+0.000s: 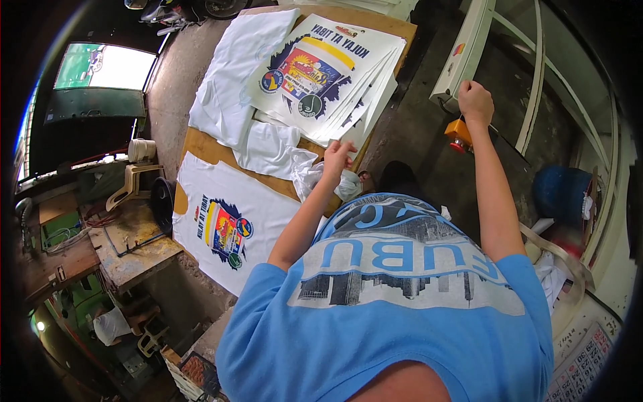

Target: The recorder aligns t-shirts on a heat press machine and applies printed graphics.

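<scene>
My left hand (338,159) is closed at the near corner of a stack of printed transfer sheets (365,110), its fingertips pinching the edge of a sheet. The sheets carry a mirrored colour design and lie fanned on a wooden table (271,175). To the right, my right hand (475,102) is curled into a fist against the near end of a long white machine arm (462,57); what its fingers wrap round is hidden. Just below that hand hangs an orange box (457,130) with a red button. A white printed shirt (258,208) lies flat nearer me.
Folded white shirts (231,74) and bunched white cloth (268,147) share the table. Left of it stand a beige stool (134,184), a black bucket (162,201) and a stained worktable (134,244). A blue drum (561,194) stands at the right, beside a pale metal frame (539,67).
</scene>
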